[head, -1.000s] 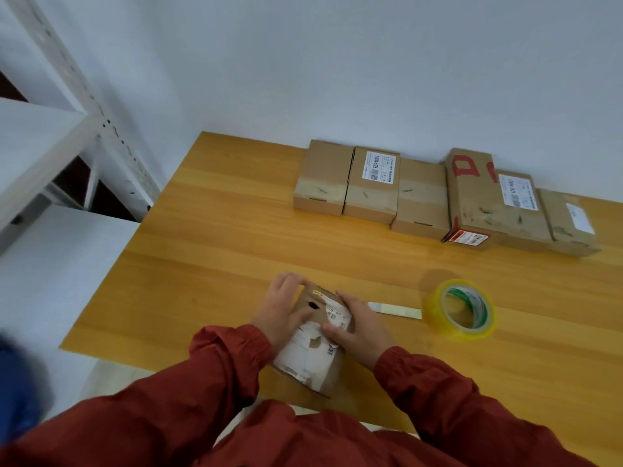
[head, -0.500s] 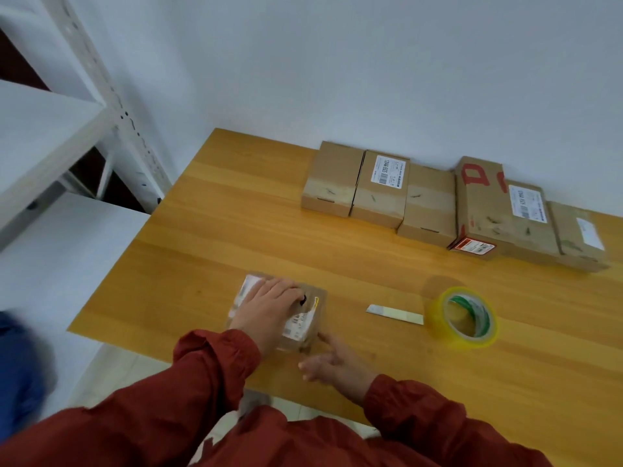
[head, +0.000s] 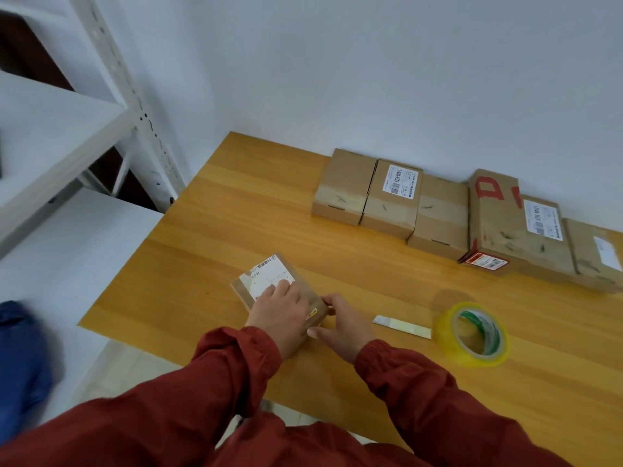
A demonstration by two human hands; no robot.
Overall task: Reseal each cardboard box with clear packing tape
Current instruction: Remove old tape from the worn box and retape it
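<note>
Small box [head: 243, 288] lies flat on the table [head: 236, 224] near the front edge, white label [head: 268, 273] up. We have the left hand [head: 281, 311] flat on its top, fingers straight and close together, tips on the label. Right hand [head: 345, 326] grips the box's right end, thumb at the near corner, fingers curled over the far one. Tape strip [head: 401, 326] lies just right of that hand, touching the yellow-tinted tape roll [head: 472, 333]. Row of boxes [head: 438, 214] sits along the wall, well apart
</note>
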